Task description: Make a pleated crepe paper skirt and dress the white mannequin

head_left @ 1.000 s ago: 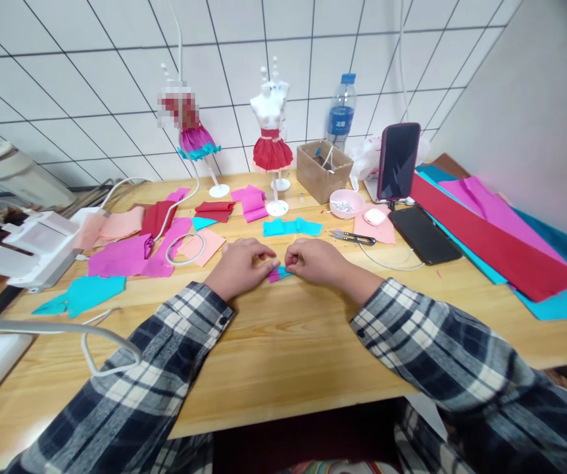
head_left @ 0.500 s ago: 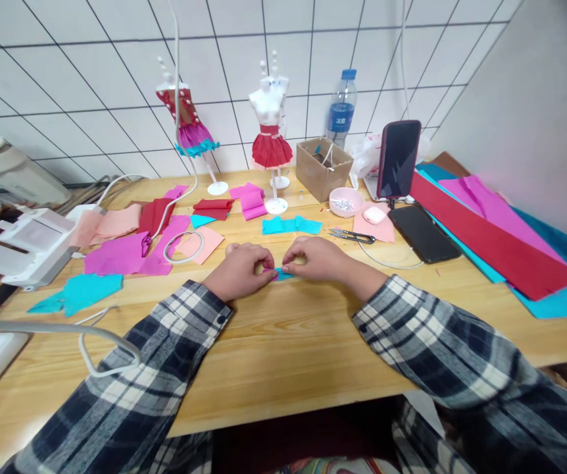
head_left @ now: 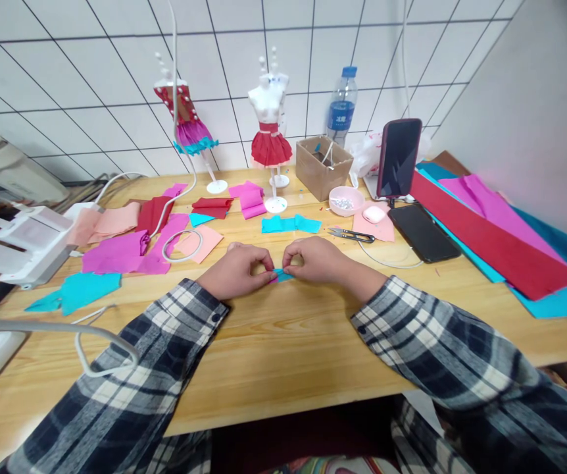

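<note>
Between my two hands is a small strip of blue and magenta crepe paper [head_left: 282,274], close to the wooden tabletop. Thumb and forefinger of my left hand [head_left: 240,271] pinch its left end, where a bit of magenta shows. My right hand [head_left: 316,261] pinches the blue right end in the same way. Much of the strip is hidden by my fingers. Just beyond lies a flat blue crepe paper piece [head_left: 291,224]. A pair of thread snips [head_left: 351,235] rests past my right hand, and a peach paper square [head_left: 204,242] is beyond my left.
Small dress forms stand at the back, one in a red skirt [head_left: 271,148], another in a magenta skirt [head_left: 195,138]. A cardboard box [head_left: 320,172], a pink bowl [head_left: 346,201] and phones [head_left: 424,234] are right of them. White cables [head_left: 110,349] cross the left side.
Both hands keep their pinch on the crepe paper strip with only a slight shift of the fingers. The view has moved a little; the other things lie as before.
</note>
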Available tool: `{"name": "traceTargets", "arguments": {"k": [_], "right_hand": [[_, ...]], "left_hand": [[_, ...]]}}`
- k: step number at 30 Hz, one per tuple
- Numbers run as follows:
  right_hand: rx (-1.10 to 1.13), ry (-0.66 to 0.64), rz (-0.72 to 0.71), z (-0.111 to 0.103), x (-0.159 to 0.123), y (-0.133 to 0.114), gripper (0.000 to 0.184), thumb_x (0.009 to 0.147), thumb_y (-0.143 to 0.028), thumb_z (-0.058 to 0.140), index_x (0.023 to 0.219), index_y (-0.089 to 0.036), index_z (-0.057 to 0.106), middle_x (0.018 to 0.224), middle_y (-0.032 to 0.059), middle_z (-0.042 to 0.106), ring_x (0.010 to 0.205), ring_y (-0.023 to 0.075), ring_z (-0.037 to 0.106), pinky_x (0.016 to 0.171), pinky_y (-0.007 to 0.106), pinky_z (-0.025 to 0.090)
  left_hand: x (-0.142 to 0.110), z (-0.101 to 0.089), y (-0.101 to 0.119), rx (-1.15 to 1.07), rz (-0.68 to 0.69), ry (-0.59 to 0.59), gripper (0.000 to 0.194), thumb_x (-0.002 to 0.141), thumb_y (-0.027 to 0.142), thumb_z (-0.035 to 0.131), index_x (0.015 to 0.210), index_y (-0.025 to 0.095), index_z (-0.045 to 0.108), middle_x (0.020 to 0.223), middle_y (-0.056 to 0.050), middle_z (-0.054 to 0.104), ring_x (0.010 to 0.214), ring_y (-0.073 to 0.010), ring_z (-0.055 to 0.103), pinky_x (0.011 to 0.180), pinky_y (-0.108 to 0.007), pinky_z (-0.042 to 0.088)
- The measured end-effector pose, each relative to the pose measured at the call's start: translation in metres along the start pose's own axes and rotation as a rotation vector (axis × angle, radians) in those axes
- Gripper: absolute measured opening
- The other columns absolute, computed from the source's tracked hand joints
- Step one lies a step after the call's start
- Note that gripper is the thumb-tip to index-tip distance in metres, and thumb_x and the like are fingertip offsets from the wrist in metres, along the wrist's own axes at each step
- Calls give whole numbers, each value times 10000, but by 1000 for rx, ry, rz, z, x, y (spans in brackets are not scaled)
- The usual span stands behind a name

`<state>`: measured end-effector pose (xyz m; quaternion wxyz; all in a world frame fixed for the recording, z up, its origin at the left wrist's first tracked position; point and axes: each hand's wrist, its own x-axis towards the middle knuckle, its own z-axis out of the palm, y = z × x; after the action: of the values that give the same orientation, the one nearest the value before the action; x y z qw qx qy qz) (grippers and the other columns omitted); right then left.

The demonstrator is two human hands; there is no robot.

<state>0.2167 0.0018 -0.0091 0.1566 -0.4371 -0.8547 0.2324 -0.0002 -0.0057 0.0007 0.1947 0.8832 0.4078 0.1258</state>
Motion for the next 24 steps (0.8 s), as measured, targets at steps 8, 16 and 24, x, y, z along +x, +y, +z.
{"name": "traceTargets", "arguments": {"k": [8,16,24], "right_hand": [[42,61,18,0,0,2,234,845,-235,680,1075,-262,708,919,-26,766,874,156,674,698,252,413],[-82,210,-214,0,-1,-2,316,840,-360,709,1118,-211,729,1120,50,717,1017,229,582,901,337,403],[-231,245,-205,-3,-3,-5,191,892,-378,653,1012,-252,731,974,15,753,921,220,566,795,350,306]], "left_hand": [[-3,-1,-3,82,4,129,183,828,408,652,864,230,665,850,14,738,839,-185,655,976,-449,291],[-7,-9,6,336,142,294,157,899,313,560,796,214,625,765,-15,708,781,-189,638,1001,-493,272],[-8,-7,8,382,189,367,117,922,281,562,890,229,661,817,-13,727,833,-190,649,985,-474,283]]}}
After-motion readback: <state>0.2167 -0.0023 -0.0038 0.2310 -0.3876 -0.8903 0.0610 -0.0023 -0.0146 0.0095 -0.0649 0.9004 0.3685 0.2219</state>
